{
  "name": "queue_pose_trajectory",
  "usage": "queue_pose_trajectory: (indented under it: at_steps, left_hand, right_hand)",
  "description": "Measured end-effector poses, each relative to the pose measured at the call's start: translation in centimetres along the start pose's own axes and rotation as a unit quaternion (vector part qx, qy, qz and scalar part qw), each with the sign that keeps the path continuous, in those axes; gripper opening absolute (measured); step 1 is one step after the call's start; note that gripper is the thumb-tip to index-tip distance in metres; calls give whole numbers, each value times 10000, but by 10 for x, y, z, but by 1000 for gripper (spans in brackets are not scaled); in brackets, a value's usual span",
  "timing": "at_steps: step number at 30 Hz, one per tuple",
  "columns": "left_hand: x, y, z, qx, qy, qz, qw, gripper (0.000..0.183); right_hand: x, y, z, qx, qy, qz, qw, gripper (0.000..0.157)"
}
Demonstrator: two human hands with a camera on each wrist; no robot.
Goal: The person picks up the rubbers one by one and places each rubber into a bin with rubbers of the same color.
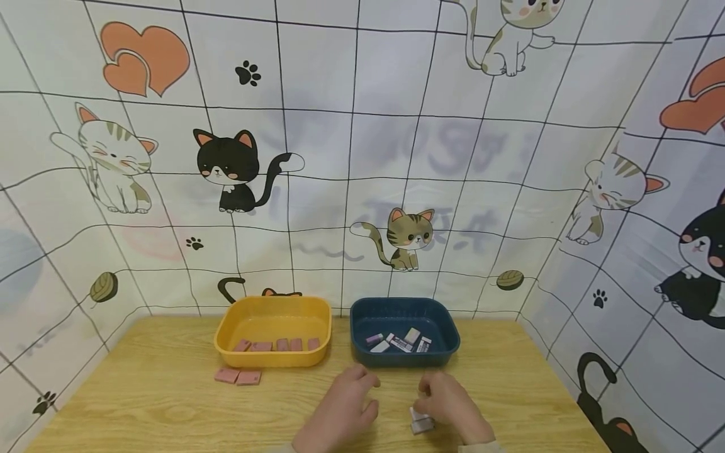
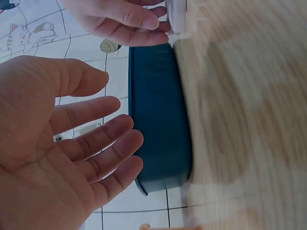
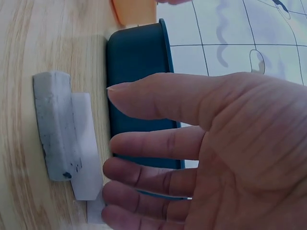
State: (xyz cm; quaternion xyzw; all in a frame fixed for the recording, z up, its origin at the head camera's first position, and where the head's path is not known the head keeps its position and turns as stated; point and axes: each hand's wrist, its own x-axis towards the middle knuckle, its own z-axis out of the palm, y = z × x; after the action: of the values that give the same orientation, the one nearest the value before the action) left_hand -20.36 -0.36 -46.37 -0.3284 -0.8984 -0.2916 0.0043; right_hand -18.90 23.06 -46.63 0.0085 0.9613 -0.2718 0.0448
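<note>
My right hand point(image 1: 453, 402) hovers at a small group of worn whitish eraser-like blocks point(image 1: 421, 426) on the table, in front of the dark blue tray point(image 1: 404, 361). The right wrist view shows its fingers loosely extended with nothing between them. Beside the fingertips lie a smudged grey-white block point(image 3: 53, 127) and a cleaner white one point(image 3: 85, 148), with part of a third under the fingers. My left hand point(image 1: 342, 409) is held in front of the blue tray, its palm bare and fingers spread in the left wrist view.
Inside the blue tray are several erasers point(image 1: 399, 343), some in printed sleeves. A yellow tray point(image 1: 272, 359) to its left contains several pink blocks point(image 1: 262, 346). Two more pink blocks point(image 1: 248, 378) lie in front of it. Cat-patterned cloth point(image 1: 317, 207) hangs behind the table.
</note>
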Motion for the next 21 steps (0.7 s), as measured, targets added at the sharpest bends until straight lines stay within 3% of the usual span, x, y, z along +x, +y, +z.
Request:
queue_pose_trajectory:
  at_steps: [10,21]
  left_hand:
    - [0,6,13,128,-361,59,9992,25]
    - [0,9,14,31,-571,-167,9982,23]
  right_hand:
    - [-4,-9,5,-463,-160,550,9973,26]
    - [-5,-12,15,-1381,435,229,9892,29]
